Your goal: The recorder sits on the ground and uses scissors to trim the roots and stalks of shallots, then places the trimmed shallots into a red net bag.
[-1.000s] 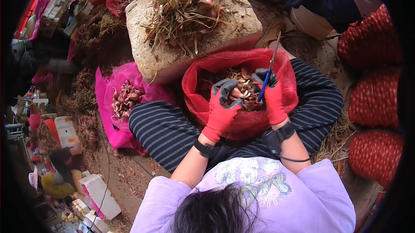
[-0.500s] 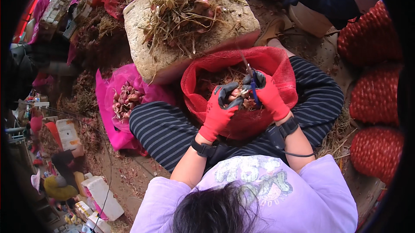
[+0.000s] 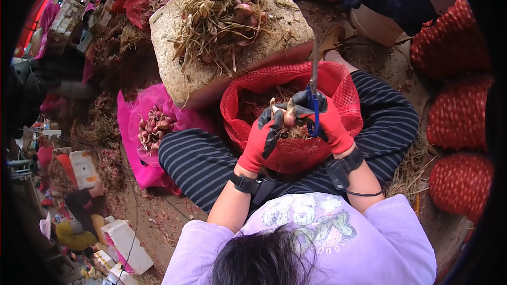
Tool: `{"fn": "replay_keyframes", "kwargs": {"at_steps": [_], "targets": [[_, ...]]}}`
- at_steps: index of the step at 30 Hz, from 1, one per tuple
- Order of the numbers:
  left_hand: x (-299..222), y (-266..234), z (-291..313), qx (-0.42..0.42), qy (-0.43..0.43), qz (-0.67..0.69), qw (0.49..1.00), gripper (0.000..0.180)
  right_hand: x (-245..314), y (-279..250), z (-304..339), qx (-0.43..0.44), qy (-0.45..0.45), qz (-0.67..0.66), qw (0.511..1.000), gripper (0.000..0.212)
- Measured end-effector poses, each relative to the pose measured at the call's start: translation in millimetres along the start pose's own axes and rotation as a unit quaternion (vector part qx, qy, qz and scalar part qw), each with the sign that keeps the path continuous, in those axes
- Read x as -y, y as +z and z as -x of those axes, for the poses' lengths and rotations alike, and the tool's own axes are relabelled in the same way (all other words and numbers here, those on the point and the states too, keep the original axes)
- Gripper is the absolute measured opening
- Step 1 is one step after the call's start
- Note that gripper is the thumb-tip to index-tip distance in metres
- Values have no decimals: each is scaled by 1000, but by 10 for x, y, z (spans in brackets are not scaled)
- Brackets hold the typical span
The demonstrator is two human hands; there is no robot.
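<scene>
Shallots (image 3: pixel 289 118) at fingertips over red mesh bag (image 3: pixel 346 87), scissors (image 3: pixel 314 79) in R hand (image 3: pixel 332 126).
L hand (image 3: pixel 257 139) pinched the bulbs; R fingers curled round the blue handles, tips also on the bulbs, blades pointing far. Blades fully together? Couldn't tell. Judged best: firm L pinch on bulbs, stalk ends exposed, fingertips clear before any blade turned in, work low over the bag's mouth. Red bag, btwn legs: dry scraps (image 3: pixel 290 133), partly hidden by hands. Left, by knee: pink bag (image 3: pixel 140 171) w/ loose shallots (image 3: pixel 154 129). Far: pale block (image 3: pixel 169 36) w/ dry-stalked heap (image 3: pixel 222 18). Right: red net sacks (image 3: pixel 459 113), looked full.
</scene>
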State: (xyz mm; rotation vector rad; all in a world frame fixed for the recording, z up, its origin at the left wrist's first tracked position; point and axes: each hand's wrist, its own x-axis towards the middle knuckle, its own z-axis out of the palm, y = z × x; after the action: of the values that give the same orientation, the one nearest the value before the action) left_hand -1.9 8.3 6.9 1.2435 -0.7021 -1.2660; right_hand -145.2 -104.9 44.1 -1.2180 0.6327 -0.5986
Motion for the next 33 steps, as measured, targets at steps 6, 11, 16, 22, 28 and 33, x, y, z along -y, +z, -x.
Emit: {"fn": "replay_keyframes", "kwargs": {"at_steps": [6,11,16,22,28,33], "targets": [[166,-231,5,7,16,121,993,32,-311,-108,-5,9,82,12,997,27],[401,-324,-93,-27,-55,321,945,34,-357,-54,11,-83,33,46,995,29],[122,-117,-64,-24,32,125,991,36,-116,54,-9,-83,-23,-3,996,37],[106,-7,-57,-12,33,230,973,36,-148,255,35,-61,-39,44,996,34],[104,-16,-34,-18,65,402,913,30,-246,99,34,-74,-37,178,980,37],[142,-302,-124,-43,81,442,892,28,-185,25,426,-88,-175,508,839,58]]}}
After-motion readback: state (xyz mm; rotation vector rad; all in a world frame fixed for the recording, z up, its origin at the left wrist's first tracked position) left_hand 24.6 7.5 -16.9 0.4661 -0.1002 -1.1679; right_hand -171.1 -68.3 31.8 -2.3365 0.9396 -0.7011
